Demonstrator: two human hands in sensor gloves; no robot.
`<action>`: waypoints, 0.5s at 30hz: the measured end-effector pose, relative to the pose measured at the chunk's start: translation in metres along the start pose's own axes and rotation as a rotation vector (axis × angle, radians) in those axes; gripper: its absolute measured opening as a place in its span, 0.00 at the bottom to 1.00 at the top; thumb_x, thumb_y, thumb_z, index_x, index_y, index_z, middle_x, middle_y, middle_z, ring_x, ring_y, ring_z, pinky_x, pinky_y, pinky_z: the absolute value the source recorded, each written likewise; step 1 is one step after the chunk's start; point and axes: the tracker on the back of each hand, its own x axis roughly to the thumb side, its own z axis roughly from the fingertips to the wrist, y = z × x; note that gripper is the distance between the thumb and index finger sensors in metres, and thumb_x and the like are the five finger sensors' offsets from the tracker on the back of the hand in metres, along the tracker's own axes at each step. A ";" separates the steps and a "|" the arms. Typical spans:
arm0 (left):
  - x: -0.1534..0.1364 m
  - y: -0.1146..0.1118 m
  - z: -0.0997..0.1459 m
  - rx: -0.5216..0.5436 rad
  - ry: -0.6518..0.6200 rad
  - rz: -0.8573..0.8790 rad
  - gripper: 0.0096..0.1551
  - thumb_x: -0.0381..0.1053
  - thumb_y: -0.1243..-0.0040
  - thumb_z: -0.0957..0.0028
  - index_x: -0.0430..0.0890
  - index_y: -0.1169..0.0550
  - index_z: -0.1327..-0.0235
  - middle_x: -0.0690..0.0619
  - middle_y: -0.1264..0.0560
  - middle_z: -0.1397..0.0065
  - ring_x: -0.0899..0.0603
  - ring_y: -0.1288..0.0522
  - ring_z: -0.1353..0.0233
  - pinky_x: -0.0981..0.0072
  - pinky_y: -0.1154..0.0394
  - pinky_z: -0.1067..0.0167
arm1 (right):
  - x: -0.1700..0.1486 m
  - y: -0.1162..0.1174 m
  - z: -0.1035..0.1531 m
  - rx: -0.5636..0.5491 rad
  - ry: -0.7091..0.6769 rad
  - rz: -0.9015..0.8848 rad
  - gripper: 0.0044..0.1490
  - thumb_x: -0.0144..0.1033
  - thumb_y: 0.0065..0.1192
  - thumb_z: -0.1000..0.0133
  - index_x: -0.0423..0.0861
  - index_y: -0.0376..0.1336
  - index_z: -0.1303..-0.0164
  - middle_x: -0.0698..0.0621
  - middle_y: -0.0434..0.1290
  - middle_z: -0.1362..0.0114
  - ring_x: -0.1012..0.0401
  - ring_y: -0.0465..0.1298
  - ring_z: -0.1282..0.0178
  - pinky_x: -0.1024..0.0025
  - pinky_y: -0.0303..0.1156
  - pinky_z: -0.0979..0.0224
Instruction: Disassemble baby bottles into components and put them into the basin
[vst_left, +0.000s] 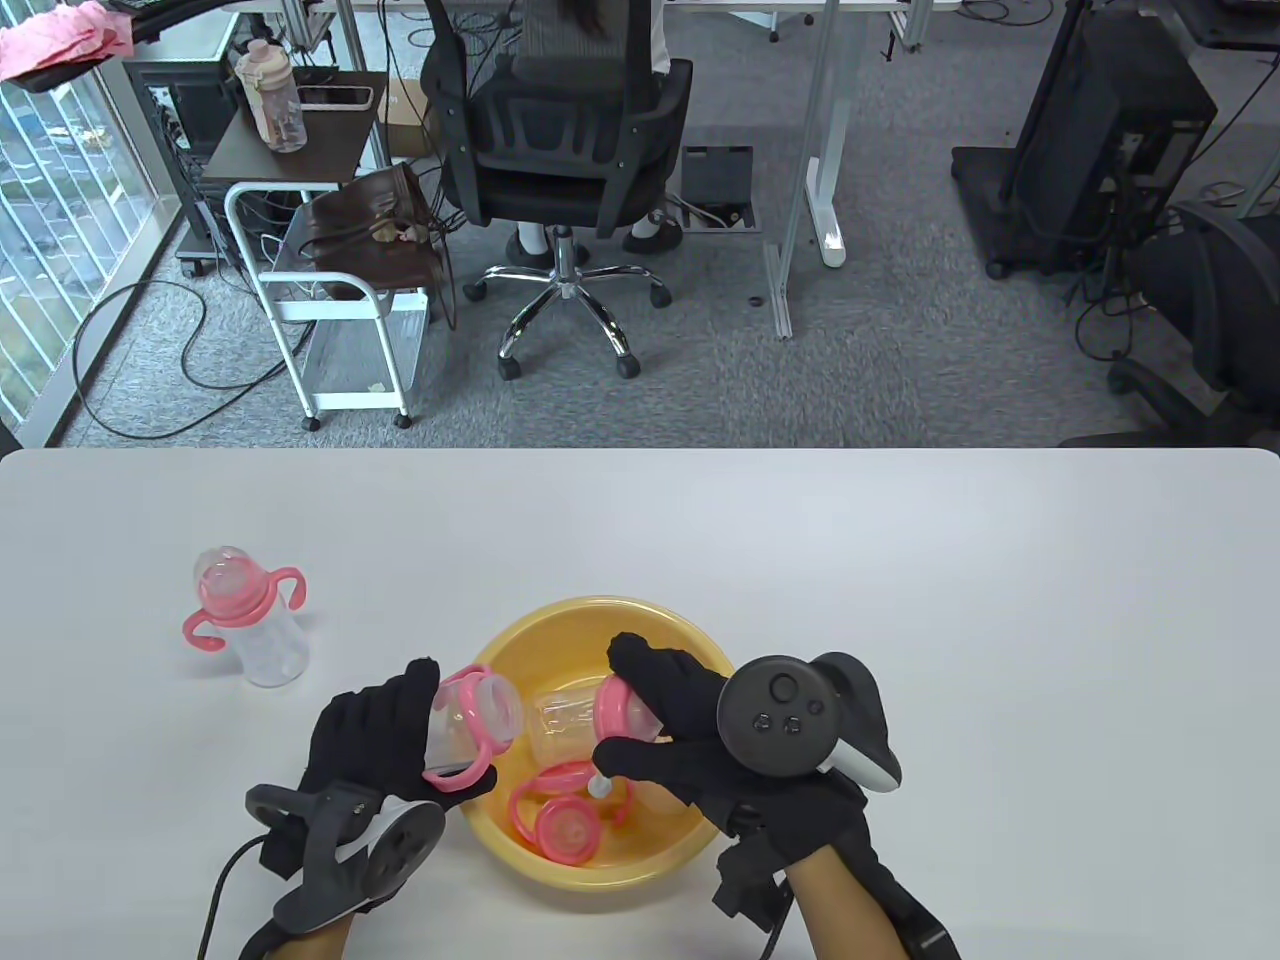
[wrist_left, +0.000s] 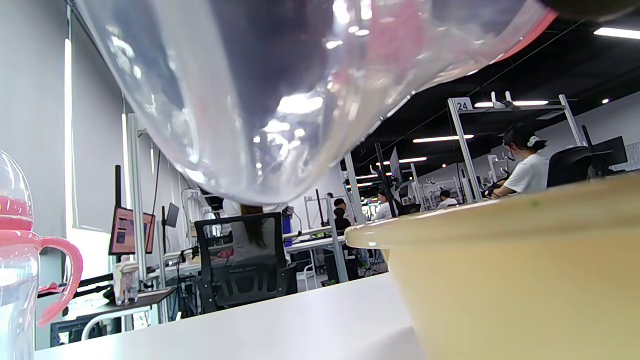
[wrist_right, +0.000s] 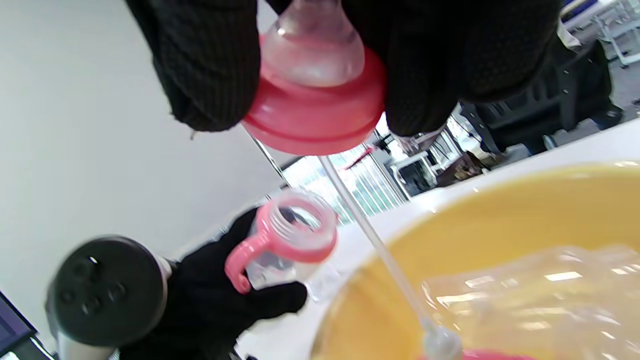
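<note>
My left hand (vst_left: 385, 725) grips a clear bottle body (vst_left: 470, 715) with a pink handle ring (wrist_right: 285, 245), its open mouth tilted toward the yellow basin (vst_left: 520, 640). My right hand (vst_left: 665, 725) holds the pink screw collar with its nipple (wrist_right: 315, 95) over the basin; a thin straw (wrist_right: 372, 235) with a white weighted tip (wrist_right: 440, 342) hangs from it into the basin. Inside the basin lie a clear bottle body (vst_left: 565, 715), a pink handle ring (vst_left: 535, 795) and a pink collar with nipple (vst_left: 567, 830). An assembled bottle (vst_left: 248, 615) with a clear cap stands upright to the left.
The white table (vst_left: 900, 600) stretches wide to the right and behind the basin. Beyond its far edge are an office chair (vst_left: 565, 150) with a seated person, a white cart (vst_left: 340, 300) and desks. In the left wrist view, the basin wall (wrist_left: 525, 290) sits close on the right.
</note>
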 end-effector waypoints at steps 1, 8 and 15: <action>0.000 0.000 0.000 0.001 0.000 0.000 0.64 0.82 0.51 0.67 0.41 0.37 0.24 0.45 0.22 0.34 0.42 0.16 0.38 0.43 0.24 0.33 | -0.001 0.003 -0.002 0.022 0.024 0.040 0.53 0.51 0.67 0.41 0.34 0.51 0.15 0.27 0.64 0.23 0.37 0.77 0.36 0.41 0.74 0.34; 0.000 -0.001 0.000 0.000 -0.002 -0.001 0.65 0.82 0.51 0.67 0.41 0.37 0.24 0.45 0.22 0.34 0.42 0.16 0.38 0.43 0.24 0.33 | -0.004 0.029 -0.015 0.080 0.093 0.223 0.53 0.51 0.67 0.41 0.35 0.51 0.15 0.27 0.63 0.23 0.38 0.76 0.36 0.41 0.74 0.34; -0.001 -0.001 0.000 0.000 0.000 0.000 0.64 0.82 0.51 0.67 0.41 0.37 0.24 0.45 0.22 0.34 0.41 0.16 0.38 0.43 0.24 0.33 | -0.009 0.066 -0.029 0.175 0.100 0.373 0.52 0.51 0.66 0.41 0.36 0.50 0.15 0.28 0.63 0.22 0.39 0.77 0.35 0.42 0.74 0.33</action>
